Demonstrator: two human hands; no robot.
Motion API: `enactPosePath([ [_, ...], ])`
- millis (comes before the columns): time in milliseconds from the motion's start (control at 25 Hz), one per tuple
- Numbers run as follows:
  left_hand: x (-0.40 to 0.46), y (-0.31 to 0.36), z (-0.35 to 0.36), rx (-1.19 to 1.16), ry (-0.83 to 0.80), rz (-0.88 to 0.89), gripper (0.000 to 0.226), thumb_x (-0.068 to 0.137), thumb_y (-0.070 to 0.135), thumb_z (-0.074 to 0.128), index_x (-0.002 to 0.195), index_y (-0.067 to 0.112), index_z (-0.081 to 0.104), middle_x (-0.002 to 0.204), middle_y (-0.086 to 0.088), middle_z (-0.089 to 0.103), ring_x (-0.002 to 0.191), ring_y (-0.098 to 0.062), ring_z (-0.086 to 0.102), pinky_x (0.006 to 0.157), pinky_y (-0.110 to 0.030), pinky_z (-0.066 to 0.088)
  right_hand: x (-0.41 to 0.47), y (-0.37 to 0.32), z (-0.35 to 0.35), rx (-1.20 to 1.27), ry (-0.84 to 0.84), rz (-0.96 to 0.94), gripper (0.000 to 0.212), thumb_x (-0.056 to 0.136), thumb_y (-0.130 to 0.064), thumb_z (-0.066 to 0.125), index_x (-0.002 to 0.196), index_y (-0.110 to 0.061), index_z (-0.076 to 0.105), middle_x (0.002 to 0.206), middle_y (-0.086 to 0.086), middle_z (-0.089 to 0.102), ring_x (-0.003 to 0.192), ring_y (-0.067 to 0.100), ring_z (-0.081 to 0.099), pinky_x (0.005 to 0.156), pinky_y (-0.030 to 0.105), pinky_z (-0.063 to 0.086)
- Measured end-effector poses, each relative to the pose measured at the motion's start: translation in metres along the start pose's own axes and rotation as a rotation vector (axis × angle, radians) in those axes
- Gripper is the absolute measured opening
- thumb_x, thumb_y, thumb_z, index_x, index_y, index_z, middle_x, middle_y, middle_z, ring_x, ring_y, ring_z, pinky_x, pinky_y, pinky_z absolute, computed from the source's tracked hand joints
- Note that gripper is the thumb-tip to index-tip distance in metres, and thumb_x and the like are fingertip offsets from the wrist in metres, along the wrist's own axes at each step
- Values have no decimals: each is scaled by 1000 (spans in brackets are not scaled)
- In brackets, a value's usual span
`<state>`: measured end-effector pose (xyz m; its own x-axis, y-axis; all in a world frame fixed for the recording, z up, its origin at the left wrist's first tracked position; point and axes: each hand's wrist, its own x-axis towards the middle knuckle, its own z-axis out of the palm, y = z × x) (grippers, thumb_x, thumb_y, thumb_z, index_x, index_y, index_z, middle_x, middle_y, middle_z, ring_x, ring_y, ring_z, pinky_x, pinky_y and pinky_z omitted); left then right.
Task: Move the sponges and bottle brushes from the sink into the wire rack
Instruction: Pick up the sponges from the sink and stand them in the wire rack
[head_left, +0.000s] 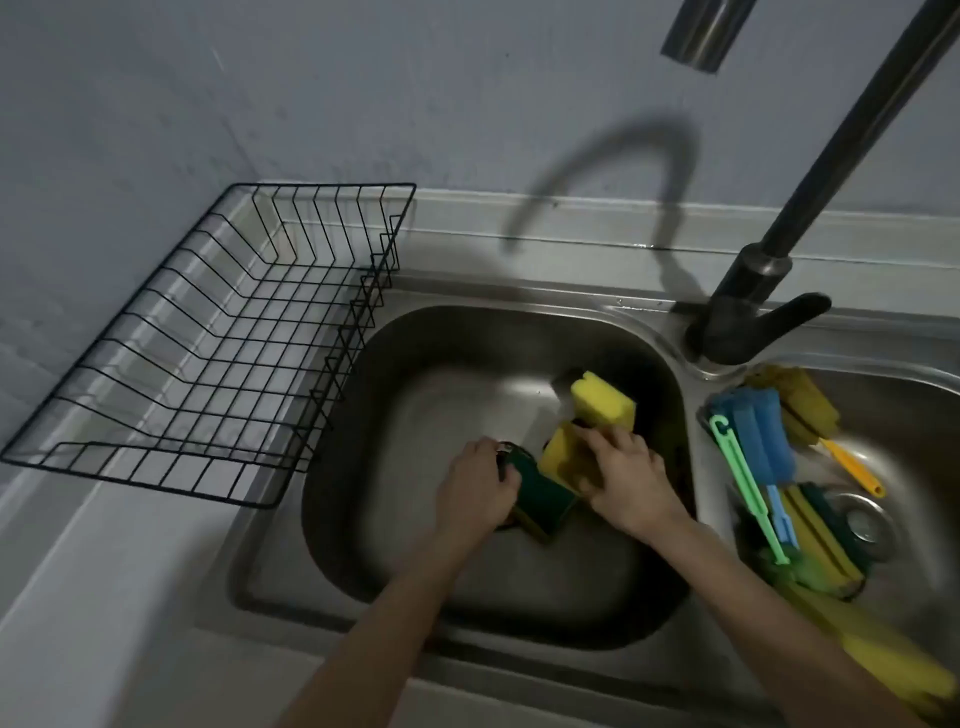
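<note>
Gripping sponges in a steel sink (363, 332): left hand (475, 488) on the green-backed sponge (540, 493), right hand (623, 478) on a yellow sponge (558, 457). Beside, black wire rack (208, 353) on pale desk (104, 571), grey wall (363, 93) behind.

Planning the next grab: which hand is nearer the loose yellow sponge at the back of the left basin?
Right. The right hand sits just below the yellow sponge, fingertips almost at it. The left hand is farther off to its lower left, gripping a green-backed sponge.

Yellow sponge (893, 670) blurred, cropped at bottom-right edge.
</note>
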<state>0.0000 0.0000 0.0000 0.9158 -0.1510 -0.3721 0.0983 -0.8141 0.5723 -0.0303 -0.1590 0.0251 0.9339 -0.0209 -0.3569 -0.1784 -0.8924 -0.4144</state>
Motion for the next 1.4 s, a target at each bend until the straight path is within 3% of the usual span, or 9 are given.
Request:
enactPosePath([
  [120,11,-11,27,-102,-151,-196,40,87,26,49,119,1,50,121,-19,58,107,-31,57,80,-34,46,14,1,14,-159,-34,54,65,87,-31,52,142,-25,19,146,11,25,136,34,22,114,50,19],
  [240,10,-15,46,-427,-245,-477,48,89,28,51,127,0,45,123,-17,58,109,-30,57,81,-31,48,21,0,23,-172,-46,106,67,85,-32,55,141,-23,19,144,14,25,135,36,22,113,51,19],
  [320,9,-14,54,-671,-261,-615,49,88,30,53,127,2,44,114,-15,61,94,-24,59,66,-29,49,24,-1,25,-180,-54,142,69,84,-32,56,140,-20,19,143,16,26,134,37,24,112,53,20],
  [560,6,-10,56,-1010,-224,-745,45,86,25,58,124,3,50,107,-11,62,86,-19,55,56,-24,41,23,-4,29,-176,-36,170,67,83,-32,56,138,-21,18,137,18,30,129,38,30,108,54,26],
  [640,6,-7,50,-1059,-214,-734,40,87,21,58,122,2,52,94,-9,63,78,-17,56,59,-24,42,20,-4,27,-162,-20,176,67,82,-33,57,137,-21,19,137,17,31,128,38,32,107,54,27],
  [840,5,-1,37,-1087,-106,-594,44,85,17,58,125,5,47,125,-15,56,113,-28,53,94,-35,45,14,-9,17,-22,21,181,66,81,-35,60,133,-20,23,135,16,36,126,37,36,103,53,33],
  [920,1,6,22,-1067,3,-512,29,84,16,57,112,7,52,117,-12,58,105,-26,56,94,-36,47,9,-15,8,57,79,147,65,80,-37,60,132,-20,24,135,15,36,126,36,36,102,52,34],
  [1200,-40,34,-40,-1078,130,-297,40,88,19,53,125,11,38,118,-10,53,101,-20,54,89,-34,49,-13,-38,-45,331,200,-33,57,75,-41,67,116,-17,33,118,10,50,110,29,50,87,43,48],
  [1400,-84,46,-82,-914,274,-63,32,86,19,57,114,17,42,103,0,53,93,-15,56,92,-37,50,-40,-60,-81,298,181,-265,81,81,-31,64,144,-25,12,137,12,39,121,28,46,82,24,39],
])
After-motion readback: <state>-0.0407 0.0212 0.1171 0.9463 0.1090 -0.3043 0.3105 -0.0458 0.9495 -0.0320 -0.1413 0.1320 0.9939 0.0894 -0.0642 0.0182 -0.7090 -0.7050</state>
